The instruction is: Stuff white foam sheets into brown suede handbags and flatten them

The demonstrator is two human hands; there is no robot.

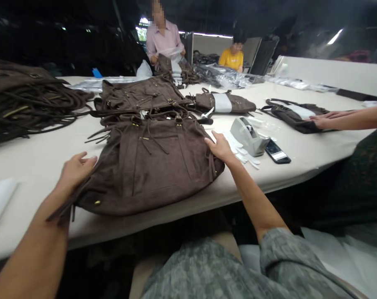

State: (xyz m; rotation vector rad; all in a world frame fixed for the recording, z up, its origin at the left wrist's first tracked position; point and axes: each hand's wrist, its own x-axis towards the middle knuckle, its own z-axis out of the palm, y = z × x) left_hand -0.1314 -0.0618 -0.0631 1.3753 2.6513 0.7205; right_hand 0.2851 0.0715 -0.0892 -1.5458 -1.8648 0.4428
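A dark brown suede-look handbag (157, 162) lies in front of me at the table's near edge, its handles and thin tassels toward the far side. Beside its left end is my left hand (77, 168), fingers apart and slightly bent, the thumb close to the bag's side. My right hand (221, 147) rests against the bag's right edge, thumb touching it and index finger spread away; the other fingers are partly hidden. To the right of that hand stand a grey tape dispenser (249, 137) and several white strips (242, 153).
Another brown bag (141, 93) lies behind, near a folded bag with a white band (222, 103). Brown bags are heaped at left (16, 99). A phone (278, 151) lies at right. A co-worker's hands (324, 120) touch another bag (292, 116). Two people are across the table.
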